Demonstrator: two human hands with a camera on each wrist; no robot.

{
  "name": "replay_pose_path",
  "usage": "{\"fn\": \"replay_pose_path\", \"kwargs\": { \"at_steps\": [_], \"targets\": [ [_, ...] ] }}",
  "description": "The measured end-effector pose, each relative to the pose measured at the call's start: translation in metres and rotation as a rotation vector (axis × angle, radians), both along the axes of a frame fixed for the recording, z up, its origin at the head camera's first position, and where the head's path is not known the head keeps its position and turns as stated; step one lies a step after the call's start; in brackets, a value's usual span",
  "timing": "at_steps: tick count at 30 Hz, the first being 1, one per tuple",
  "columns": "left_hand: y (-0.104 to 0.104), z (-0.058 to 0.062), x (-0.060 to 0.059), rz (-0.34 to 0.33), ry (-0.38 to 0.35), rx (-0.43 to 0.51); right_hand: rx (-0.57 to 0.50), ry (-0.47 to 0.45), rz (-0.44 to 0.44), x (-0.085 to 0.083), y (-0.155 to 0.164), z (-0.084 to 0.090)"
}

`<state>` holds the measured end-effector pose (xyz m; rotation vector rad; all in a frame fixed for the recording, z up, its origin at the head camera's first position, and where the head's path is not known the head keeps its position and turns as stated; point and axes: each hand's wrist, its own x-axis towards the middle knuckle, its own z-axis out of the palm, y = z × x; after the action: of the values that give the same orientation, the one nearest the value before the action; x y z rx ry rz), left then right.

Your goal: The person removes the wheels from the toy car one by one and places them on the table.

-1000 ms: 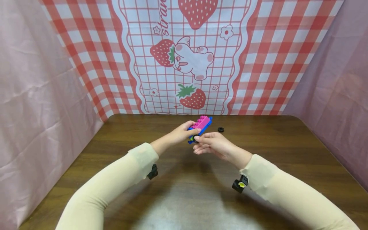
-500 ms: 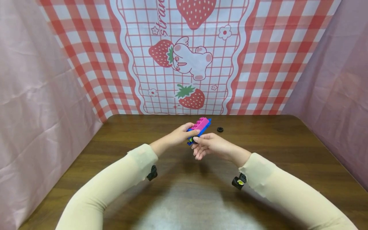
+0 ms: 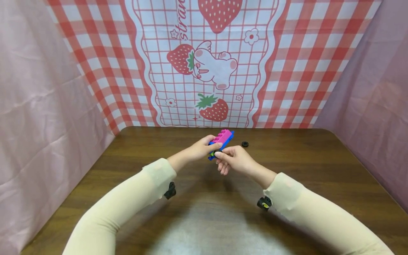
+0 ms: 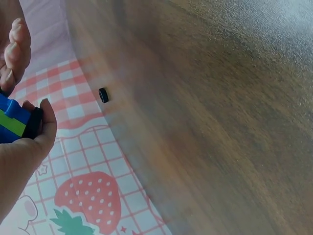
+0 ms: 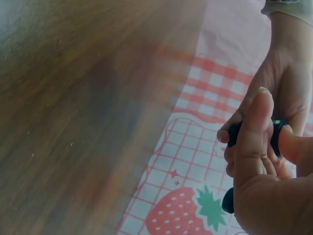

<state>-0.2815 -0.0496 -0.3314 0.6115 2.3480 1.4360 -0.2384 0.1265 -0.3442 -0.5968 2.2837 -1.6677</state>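
Above the wooden surface, I am watching the left hand gripping the brick car while right-hand fingers are pinching one black wheel onto it, a second wheel lying unfitted nearby.

bench: dark brown wood grain, smooth, a soft sheen
toy block: pink and blue plastic, smooth, glossy
small wheel: black, matt
backdrop: thin printed cloth, creased
sleeves: cream knitted cloth, matt
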Motion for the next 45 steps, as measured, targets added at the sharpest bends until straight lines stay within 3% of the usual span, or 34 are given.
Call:
{"fn": "replay_pose_path", "kwargs": {
  "at_steps": [4, 11, 22, 27, 36, 45],
  "targets": [
    [0.0011, 0.0026, 0.0013, -0.005, -0.022, 0.010, -0.033, -0.011, 0.051, -0.0030, 0.0043, -0.0002],
    [-0.0004, 0.0034, 0.0028, -0.033, 0.000, -0.033, -0.091, -0.142, 0.142, -0.0081, 0.0061, -0.0043],
    [-0.0023, -0.0037, 0.0060, -0.038, -0.023, -0.025, -0.114, -0.235, 0.175, -0.0034, 0.0004, -0.0076],
    [-0.0015, -0.0032, 0.0063, -0.031, -0.017, -0.011, -0.096, -0.193, 0.129, -0.0030, 0.0005, -0.0086],
    [0.0025, -0.0005, 0.0076, 0.011, -0.012, 0.002, -0.026, -0.020, -0.005, -0.0003, -0.0011, -0.0076],
    [0.0063, -0.0015, 0.0084, 0.055, -0.027, 0.020, -0.002, 0.011, -0.055, -0.0007, -0.0022, -0.0089]
  ]
}}
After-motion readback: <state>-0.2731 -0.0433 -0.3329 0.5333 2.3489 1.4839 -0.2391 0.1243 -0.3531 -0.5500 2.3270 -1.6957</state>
